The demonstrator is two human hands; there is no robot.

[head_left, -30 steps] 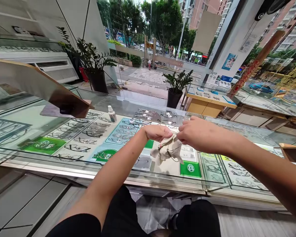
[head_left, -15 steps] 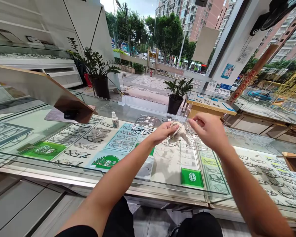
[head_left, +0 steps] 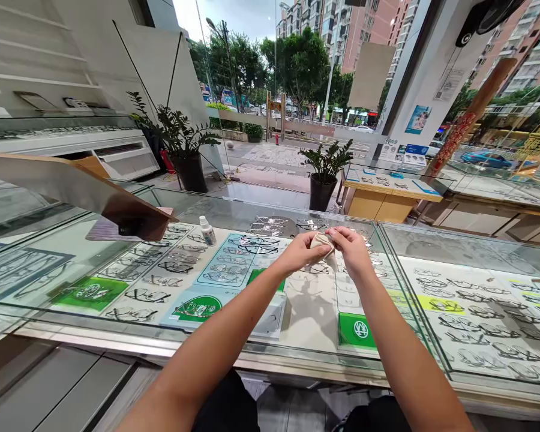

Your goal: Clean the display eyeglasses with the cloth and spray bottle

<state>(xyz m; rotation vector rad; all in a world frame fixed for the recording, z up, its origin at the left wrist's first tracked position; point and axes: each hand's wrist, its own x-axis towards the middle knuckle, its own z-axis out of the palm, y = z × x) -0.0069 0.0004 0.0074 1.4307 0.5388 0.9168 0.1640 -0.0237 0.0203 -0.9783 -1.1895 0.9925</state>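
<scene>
Partly hidden: cloth [head_left: 319,240] | between: left hand [head_left: 302,251], right hand [head_left: 351,247] | inside: unclear

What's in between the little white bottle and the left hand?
Some dark glasses lie between the white bottle and the left hand, which holds a cloth; the head view shows it.

Daylight through tall clear glass shopfront window [head_left: 258,162]. Outside: green leafy trees [head_left: 299,66], pink high-rise block [head_left: 372,30]. Inside: long glass-topped, cream-lined display tabletop [head_left: 312,327] across the width; two green plants in black pots, left [head_left: 191,173] and centre [head_left: 321,191]; light-wood cabinet [head_left: 371,201] right. White panelled wall [head_left: 108,45] left, pale pillar [head_left: 436,75] right, grey floor [head_left: 276,405] below.
</scene>
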